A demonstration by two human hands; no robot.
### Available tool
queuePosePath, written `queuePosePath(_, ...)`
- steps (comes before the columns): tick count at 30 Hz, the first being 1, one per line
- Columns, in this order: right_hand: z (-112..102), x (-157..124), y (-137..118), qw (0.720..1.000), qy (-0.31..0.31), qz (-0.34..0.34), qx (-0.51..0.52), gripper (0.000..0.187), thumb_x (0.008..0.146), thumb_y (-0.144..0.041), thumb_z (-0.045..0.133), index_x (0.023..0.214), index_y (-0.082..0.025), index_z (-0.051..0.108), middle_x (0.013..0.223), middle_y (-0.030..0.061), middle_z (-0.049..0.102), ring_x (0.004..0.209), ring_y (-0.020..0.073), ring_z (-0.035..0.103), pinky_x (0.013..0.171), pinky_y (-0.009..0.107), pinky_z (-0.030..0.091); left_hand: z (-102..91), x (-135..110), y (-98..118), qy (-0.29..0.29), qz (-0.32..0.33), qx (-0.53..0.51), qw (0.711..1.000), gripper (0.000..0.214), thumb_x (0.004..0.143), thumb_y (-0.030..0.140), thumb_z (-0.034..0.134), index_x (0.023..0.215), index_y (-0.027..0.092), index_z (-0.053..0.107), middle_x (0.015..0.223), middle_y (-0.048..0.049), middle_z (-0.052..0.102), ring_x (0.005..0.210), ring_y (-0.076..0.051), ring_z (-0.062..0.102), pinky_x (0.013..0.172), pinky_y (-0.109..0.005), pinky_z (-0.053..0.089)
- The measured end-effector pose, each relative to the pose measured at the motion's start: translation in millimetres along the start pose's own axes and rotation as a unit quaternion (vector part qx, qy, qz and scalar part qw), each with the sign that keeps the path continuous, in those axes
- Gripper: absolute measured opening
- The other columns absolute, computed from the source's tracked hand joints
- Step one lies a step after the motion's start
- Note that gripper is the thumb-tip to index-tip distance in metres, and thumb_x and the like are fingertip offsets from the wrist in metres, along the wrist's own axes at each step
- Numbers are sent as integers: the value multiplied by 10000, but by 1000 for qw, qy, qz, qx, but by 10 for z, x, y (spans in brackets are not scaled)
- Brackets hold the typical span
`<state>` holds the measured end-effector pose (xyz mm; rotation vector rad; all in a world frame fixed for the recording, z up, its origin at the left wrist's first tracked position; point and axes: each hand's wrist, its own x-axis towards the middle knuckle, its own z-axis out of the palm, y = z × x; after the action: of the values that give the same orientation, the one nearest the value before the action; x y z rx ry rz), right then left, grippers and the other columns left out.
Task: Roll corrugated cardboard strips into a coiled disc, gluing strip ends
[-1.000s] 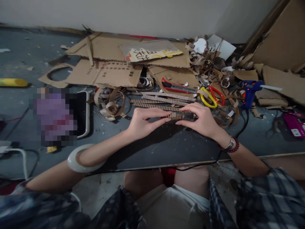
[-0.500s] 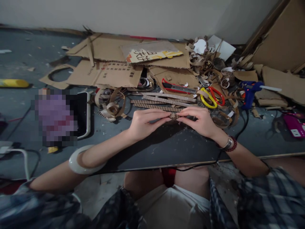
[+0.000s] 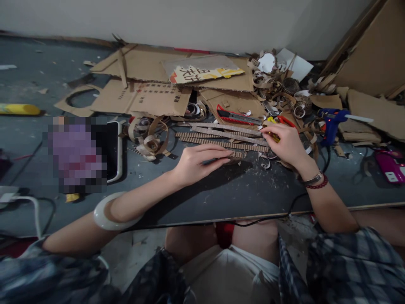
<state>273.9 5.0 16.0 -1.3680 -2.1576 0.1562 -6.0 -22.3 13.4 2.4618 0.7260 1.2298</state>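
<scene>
My left hand (image 3: 196, 162) rests on the dark board (image 3: 221, 190), fingers pinched along a short corrugated cardboard strip (image 3: 236, 155) whose right end sticks out past my fingertips. My right hand (image 3: 284, 141) is off that strip and lies over the yellow and red scissors (image 3: 277, 121), its fingers curled on the handles. Longer corrugated strips (image 3: 221, 136) lie just behind both hands. A red utility knife (image 3: 237, 115) lies on cardboard beyond them.
Flattened cardboard sheets (image 3: 148, 90) and curled offcuts (image 3: 148, 137) crowd the back of the board. A blue glue gun (image 3: 332, 120) stands at the right, its cord running to the board's front edge. A tablet (image 3: 110, 150) lies at the left, a pink power strip (image 3: 392, 164) far right.
My right hand has let go of the short strip and moved right and back onto the scissors. My left hand stays on the strip.
</scene>
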Motion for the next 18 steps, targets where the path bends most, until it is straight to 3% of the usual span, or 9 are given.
queuePosePath(4,-24,-5,-43,998,-57,-16,10,169,817,-235,591,938,-198,703,942,54,708,874,225,660,797,409,536,9,-15,1,-4,14,12,1000,171,850,177,633,1007,164,700,963,-53,733,871,-113,696,856,-194,555)
queuePosePath(10,-82,11,-49,999,14,-11,39,141,837,-255,575,899,-209,692,952,56,703,883,218,655,805,393,522,16,-35,3,-20,33,36,999,178,865,184,615,1028,176,687,981,-39,739,867,-107,705,851,-185,565)
queuePosePath(18,-40,-17,-111,990,-112,-76,32,169,808,-306,645,928,-192,683,878,54,676,866,204,601,787,361,495,3,-69,2,-22,73,41,996,199,864,149,610,1046,190,676,1012,-25,735,884,-102,706,863,-174,559)
